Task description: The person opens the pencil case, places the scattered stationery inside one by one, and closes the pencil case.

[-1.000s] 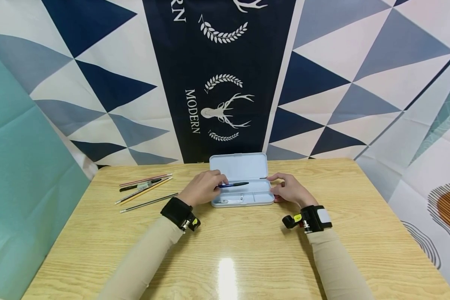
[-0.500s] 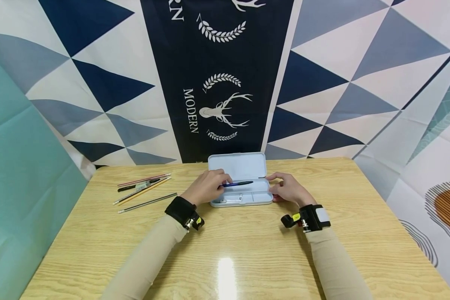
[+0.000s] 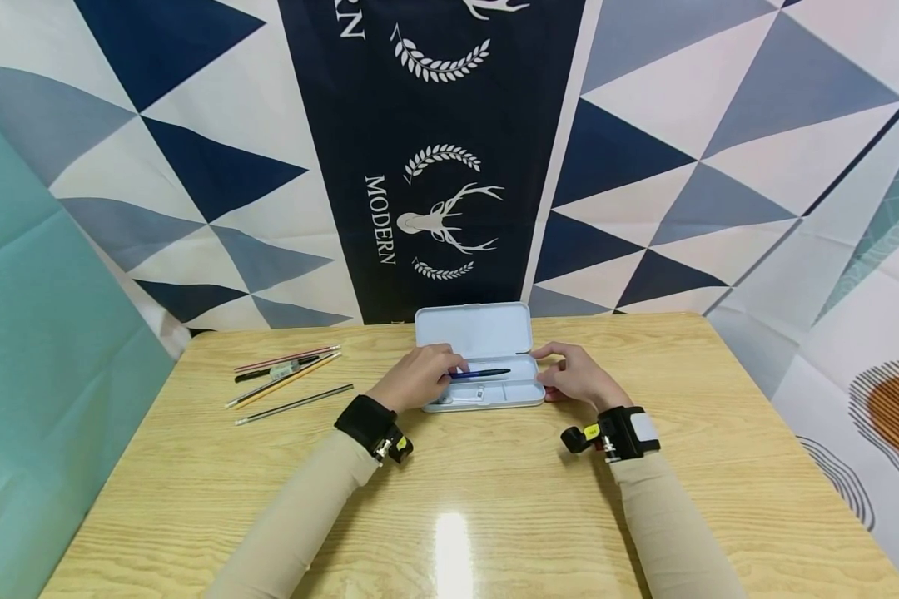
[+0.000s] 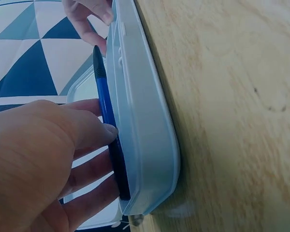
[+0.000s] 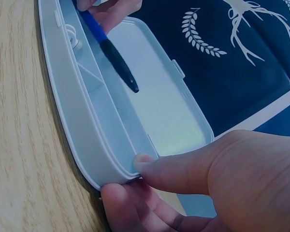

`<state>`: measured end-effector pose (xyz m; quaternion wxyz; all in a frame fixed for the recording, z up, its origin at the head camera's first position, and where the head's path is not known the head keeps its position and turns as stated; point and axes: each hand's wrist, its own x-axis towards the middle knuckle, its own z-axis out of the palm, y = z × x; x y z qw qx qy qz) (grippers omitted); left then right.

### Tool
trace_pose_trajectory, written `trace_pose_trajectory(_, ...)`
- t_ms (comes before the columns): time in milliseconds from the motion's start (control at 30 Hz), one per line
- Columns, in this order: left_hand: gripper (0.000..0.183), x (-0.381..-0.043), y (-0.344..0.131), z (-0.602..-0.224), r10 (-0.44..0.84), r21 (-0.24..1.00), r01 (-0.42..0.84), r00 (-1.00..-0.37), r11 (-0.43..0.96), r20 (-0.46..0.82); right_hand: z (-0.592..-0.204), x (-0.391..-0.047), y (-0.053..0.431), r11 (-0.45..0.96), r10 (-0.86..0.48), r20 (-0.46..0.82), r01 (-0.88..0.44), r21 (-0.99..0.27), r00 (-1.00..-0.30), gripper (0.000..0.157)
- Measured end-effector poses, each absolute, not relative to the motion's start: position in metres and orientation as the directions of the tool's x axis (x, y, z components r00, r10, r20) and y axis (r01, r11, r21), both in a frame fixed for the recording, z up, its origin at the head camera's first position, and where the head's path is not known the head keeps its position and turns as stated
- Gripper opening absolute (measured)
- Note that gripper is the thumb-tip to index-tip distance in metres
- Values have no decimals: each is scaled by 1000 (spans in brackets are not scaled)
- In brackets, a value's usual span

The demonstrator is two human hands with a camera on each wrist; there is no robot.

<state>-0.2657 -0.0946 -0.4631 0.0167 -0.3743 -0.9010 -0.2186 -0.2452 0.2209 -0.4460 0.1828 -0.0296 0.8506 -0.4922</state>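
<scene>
A light blue pencil case (image 3: 474, 330) lies with its lid raised at the back of the table. My left hand (image 3: 421, 374) pinches a blue pen (image 3: 479, 373) with a black grip between thumb and fingers, over the long compartment. In the left wrist view the pen (image 4: 106, 101) slants along the case's inner wall, its back end low in the case. My right hand (image 3: 578, 378) grips the right end of the case; in the right wrist view its thumb (image 5: 150, 166) presses the rim and the fingers lie outside. A small whitish item (image 5: 73, 37) sits in the front compartment.
Left of the case, several pencils and pens (image 3: 288, 369) lie bunched on the wooden table (image 3: 389, 516). One dark pencil (image 3: 295, 404) lies apart, nearer the left hand. A patterned cloth wall (image 3: 449, 166) rises right behind the case.
My left hand has shifted slightly right and lowered the pen into the case's long compartment. The right hand keeps its grip on the case's end.
</scene>
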Motion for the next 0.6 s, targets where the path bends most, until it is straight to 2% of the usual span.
trace_pose_trajectory(133, 34, -280, -98, -487, 674, 387, 685, -714, 617, 189, -446, -246, 221, 516, -230, -284, 131, -847, -931, 53)
trace_pose_trajectory(300, 34, -288, -98, -500, 662, 402, 659, -733, 636, 155, -446, -246, 221, 514, -232, -285, 131, -848, -930, 53)
trace_pose_trajectory(500, 36, -293, -97, -507, 647, 418, 626, -754, 658, 112, -446, -245, 221, 515, -234, -283, 128, -847, -930, 53)
trace_pose_trajectory(600, 34, -285, -97, -497, 654, 385, 639, -748, 666, 109, -446, -245, 221, 518, -232, -282, 127, -846, -931, 53)
